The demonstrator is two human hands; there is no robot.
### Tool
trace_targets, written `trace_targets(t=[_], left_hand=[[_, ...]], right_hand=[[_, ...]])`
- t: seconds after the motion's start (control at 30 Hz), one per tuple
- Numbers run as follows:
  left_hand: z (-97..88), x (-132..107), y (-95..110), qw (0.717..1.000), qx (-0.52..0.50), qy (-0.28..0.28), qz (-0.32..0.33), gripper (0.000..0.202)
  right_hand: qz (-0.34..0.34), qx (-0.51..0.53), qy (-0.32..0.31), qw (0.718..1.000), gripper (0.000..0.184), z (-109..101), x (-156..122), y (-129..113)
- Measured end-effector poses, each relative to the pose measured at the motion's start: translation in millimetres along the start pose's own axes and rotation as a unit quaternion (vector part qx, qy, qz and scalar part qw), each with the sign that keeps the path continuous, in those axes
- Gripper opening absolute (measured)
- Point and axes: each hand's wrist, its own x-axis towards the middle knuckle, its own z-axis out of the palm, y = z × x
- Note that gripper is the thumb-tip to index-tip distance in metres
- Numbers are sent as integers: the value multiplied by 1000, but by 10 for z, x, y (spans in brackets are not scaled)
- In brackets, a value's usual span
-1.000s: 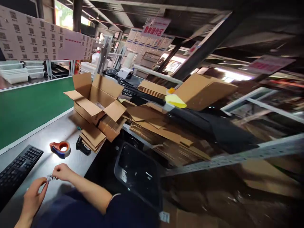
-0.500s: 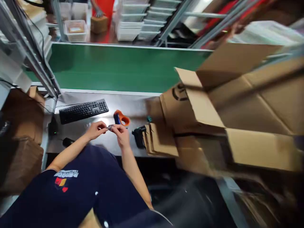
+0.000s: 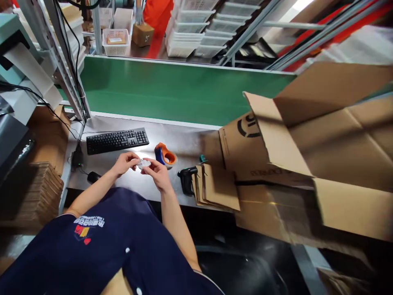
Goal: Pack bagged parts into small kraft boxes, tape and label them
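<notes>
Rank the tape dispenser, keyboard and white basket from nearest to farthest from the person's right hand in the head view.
1. Tape dispenser: on the table just beyond the right hand.
2. Keyboard: farther left, past the left hand.
3. White basket: far across the green belt.
Both hands pinch a small pale item.

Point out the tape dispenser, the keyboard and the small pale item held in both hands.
tape dispenser [image 3: 167,152], head view, orange part.
keyboard [image 3: 117,140], head view, middle keys.
small pale item [image 3: 143,164], head view, its visible middle.

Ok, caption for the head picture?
Left hand and right hand pinch a small pale item near the tape dispenser.
</notes>
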Motion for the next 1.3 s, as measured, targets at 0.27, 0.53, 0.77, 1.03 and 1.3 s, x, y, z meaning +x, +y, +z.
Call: trace_targets(t=[0.27,0.53,0.77,1.03,1.3], left_hand=[[175,27,49,1000,7,21,17,32],[325,-18,52,989,128,41,55,20],[377,-1,102,983,130,57,113,13],[500,80,166,990,99,45,94,27],[618,169,131,997,-55,-28,-56,54]], right_hand=[[-92,5,65,994,42,-70,-153,14],[-77,28,60,995,48,-99,-139,-26],[-42,47,96,993,49,-60,-188,2],[-25,38,126,991,44,-31,-262,64],[-81,111,264,955,52,-51,-330,57]])
